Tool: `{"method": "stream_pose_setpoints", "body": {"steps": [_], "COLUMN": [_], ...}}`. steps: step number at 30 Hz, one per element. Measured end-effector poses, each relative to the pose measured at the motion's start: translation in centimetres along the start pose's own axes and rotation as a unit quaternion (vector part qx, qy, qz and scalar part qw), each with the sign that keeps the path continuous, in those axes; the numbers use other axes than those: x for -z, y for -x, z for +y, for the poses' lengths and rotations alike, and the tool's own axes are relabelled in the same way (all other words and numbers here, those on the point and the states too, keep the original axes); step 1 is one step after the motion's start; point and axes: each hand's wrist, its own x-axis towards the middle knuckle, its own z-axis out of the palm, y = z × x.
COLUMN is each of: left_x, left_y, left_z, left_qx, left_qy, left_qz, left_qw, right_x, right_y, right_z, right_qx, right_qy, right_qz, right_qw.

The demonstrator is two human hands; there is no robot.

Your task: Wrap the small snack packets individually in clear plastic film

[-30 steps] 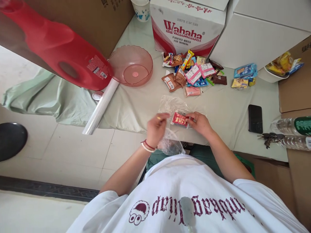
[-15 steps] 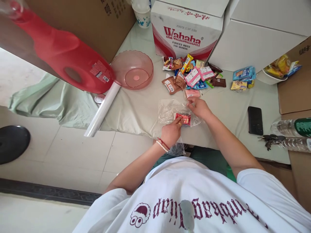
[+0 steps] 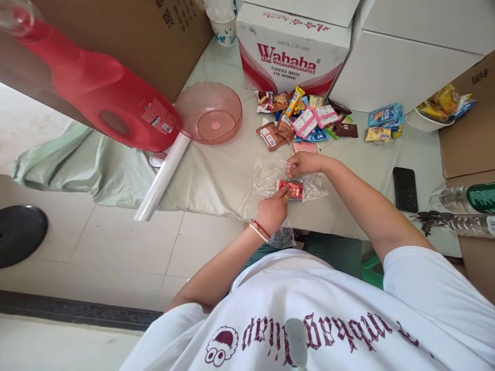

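A small red snack packet [image 3: 293,189] lies on crumpled clear plastic film [image 3: 266,175] close to the table's front edge. My left hand [image 3: 273,211] holds the packet down, its fingertips pressed on the packet's left part. Part of the film hangs over the edge below this hand. Just beyond the packet, my right hand [image 3: 306,164] has its fingers closed in a pinch on the film's far side. A pale pink packet [image 3: 305,147] lies right behind the right hand.
A heap of wrapped snacks [image 3: 305,121] lies before the Wahaha box [image 3: 292,56]. To the left are a pink bowl [image 3: 211,113], a clear plastic roll [image 3: 164,175] and a red jug [image 3: 112,98]. Rightward lie a phone [image 3: 405,189], keys [image 3: 429,219] and bottles [image 3: 469,225].
My right hand has moved left and towards me, from beside the pale pink packet to the film behind the red packet. My left hand stays on the red packet.
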Motion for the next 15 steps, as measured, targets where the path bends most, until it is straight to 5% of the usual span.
{"method": "stream_pose_setpoints", "body": {"steps": [4,8,15], "left_x": [0.1,0.1,-0.4], "left_y": [0.0,0.0,0.1], "left_z": [0.0,-0.1,-0.6], "left_qx": [-0.004,-0.009,-0.016], "left_qy": [-0.009,-0.005,0.045], "left_qz": [-0.001,-0.001,0.030], "left_qw": [1.000,1.000,0.998], "right_x": [0.4,-0.2,-5.3], "right_y": [0.5,1.9,6.2], "right_z": [0.5,-0.5,-2.4], "right_qx": [0.070,0.056,0.099], "right_qy": [0.003,0.020,0.064], "right_qz": [0.034,0.077,0.138], "right_qw": [0.997,0.995,0.983]}}
